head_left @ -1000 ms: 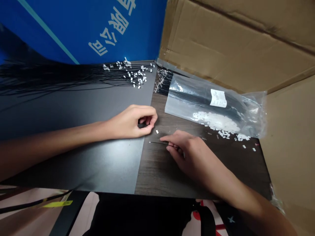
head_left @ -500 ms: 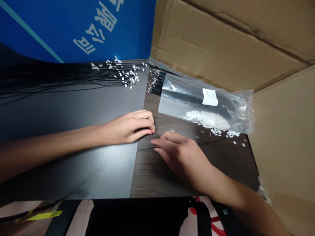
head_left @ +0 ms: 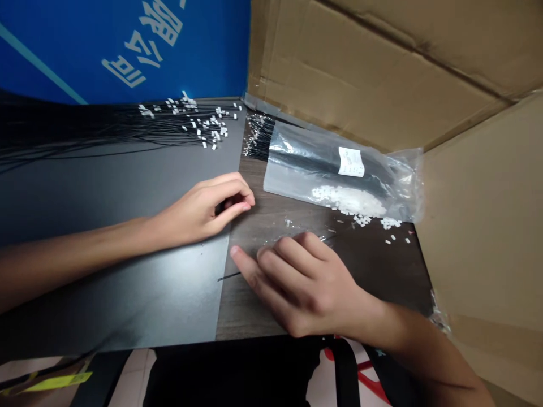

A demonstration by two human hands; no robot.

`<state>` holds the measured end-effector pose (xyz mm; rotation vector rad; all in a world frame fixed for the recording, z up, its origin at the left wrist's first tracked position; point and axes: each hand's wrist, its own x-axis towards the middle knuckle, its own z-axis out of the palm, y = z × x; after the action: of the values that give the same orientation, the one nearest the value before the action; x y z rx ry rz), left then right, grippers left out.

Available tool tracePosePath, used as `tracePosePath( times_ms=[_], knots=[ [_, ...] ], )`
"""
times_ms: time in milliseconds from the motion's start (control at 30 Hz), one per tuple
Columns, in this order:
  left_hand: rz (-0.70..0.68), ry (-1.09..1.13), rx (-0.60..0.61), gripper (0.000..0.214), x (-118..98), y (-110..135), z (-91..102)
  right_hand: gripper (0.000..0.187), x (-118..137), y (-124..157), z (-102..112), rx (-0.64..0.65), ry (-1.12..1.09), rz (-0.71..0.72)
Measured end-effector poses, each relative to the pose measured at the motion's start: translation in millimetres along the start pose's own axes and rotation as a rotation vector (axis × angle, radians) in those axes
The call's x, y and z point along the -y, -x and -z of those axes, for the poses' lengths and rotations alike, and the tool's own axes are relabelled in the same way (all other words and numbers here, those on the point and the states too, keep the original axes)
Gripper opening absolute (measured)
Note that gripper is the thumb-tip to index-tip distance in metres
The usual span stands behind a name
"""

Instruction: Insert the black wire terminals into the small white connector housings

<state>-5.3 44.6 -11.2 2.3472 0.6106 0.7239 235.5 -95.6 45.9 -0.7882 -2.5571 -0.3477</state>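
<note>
The left hand [head_left: 199, 212] curls loosely, its fingers [head_left: 237, 195] hiding whether they pinch anything. The half-open right hand [head_left: 301, 288] lies over a thin black cable [head_left: 229, 276] on the wood-grain table [head_left: 241, 316], below a clear plastic bag [head_left: 322, 164] of black cables and white plastic bits.

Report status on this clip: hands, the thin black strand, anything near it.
Right hand over thin black strand, on wood-grain board. Left hand curled, grip unclear. Clear plastic bag beyond.
</note>
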Motion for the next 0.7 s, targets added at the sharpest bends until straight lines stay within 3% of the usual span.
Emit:
tracePosePath(
  times_ms=[167, 333, 467, 600, 700],
  knots=[
    [0.006, -0.025, -0.017, 0.020, 1, 0, 0.6, 0.043, 9, 2, 15, 0.011, 0.118, 0.078],
    [-0.046, -0.036, 0.033, 0.015, 3, 0, 0.2, 0.048, 55, 5, 31, 0.070, 0.250, 0.090],
    [-0.155, -0.067, 0.072, 0.017, 8, 0, -2.7, 0.044, 74, 8, 6, 0.021, 0.168, -0.142],
    [-0.176, -0.105, 0.070, 0.018, 12, 3, -3.9, 0.039, 56, 19, -35, 0.090, 0.077, -0.300],
    [-0.156, -0.100, 0.073, 0.021, 10, 1, -3.1, 0.044, 43, 31, -49, 0.150, 0.035, -0.351]
  ],
)
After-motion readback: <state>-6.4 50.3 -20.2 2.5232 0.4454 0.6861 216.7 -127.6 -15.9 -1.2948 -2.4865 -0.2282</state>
